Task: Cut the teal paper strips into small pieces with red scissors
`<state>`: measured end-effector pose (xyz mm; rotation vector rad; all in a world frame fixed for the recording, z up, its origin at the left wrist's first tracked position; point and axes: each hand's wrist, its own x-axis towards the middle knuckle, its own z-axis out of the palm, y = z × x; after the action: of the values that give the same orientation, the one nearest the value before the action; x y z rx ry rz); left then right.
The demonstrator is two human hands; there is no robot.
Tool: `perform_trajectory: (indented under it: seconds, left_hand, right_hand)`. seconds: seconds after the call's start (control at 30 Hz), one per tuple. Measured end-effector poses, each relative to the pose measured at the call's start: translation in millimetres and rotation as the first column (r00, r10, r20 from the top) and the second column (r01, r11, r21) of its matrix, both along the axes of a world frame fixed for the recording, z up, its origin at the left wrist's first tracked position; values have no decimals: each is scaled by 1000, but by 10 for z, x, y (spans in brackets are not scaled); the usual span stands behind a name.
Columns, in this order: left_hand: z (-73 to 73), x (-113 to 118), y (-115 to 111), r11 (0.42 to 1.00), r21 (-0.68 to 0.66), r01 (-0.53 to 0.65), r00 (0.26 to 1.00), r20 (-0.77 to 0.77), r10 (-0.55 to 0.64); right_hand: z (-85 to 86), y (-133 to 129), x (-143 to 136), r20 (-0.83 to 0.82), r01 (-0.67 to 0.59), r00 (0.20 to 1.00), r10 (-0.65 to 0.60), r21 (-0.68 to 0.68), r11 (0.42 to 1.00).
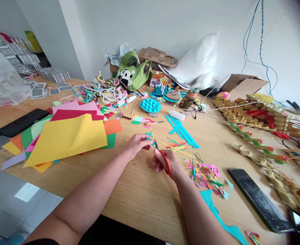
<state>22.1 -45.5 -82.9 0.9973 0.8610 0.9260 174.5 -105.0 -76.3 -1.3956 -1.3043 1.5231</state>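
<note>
Red-handled scissors [166, 162] are gripped in my right hand [172, 163], their blades pointing up and to the left. Between the fingertips of my left hand [136, 146] is a small piece of blue paper [152, 140], close by the scissor tips. Whether the blades touch the paper, I cannot tell. Just beyond my hands lie tiny blue and yellow paper bits [149, 134]. Thin coloured paper strips [177, 146] are to the right of the scissors, and longer blue strips [182, 131] lie behind them.
Coloured paper sheets [70, 136] are stacked at left, near a black phone [25, 121]. Paper scraps [203, 173] and another phone [259, 200] lie at right. Farther back are pipe cleaners [99, 89], a green panda bag [134, 73], a blue paper disc [150, 105] and egg-carton pieces [252, 112].
</note>
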Motion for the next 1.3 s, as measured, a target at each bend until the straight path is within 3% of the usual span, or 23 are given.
perform_trajectory:
  seconds: [0.13, 0.27, 0.37, 0.53, 0.7, 1.03, 1.3]
  left_hand:
    - [34, 11, 0, 995, 14, -101, 995, 23, 101]
    - [68, 8, 19, 967, -68, -246, 964, 84, 252]
    - [67, 11, 27, 953, -99, -286, 947, 120, 297]
    - [35, 62, -10, 952, -160, -260, 940, 181, 288]
    - [-6, 131, -58, 950, -217, -223, 943, 198, 266]
    - [-4, 205, -109, 937, -241, -254, 924, 226, 309]
    - [-31, 228, -141, 951, -233, -203, 940, 225, 255]
  right_hand:
    - [-9, 9, -27, -46, 26, 999, -27, -25, 999]
    - [-20, 4, -74, -83, 80, 993, -81, -12, 997]
    - [-7, -22, -137, -68, 84, 994, -84, 5, 996]
    - [3, -67, -238, -67, 59, 996, -59, -3, 998]
    - [-52, -65, -272, -122, 122, 985, -123, -17, 992]
    - [-113, -33, -317, -188, 236, 953, -237, -26, 971]
    - [-99, -19, -316, -209, 272, 939, -272, -33, 962]
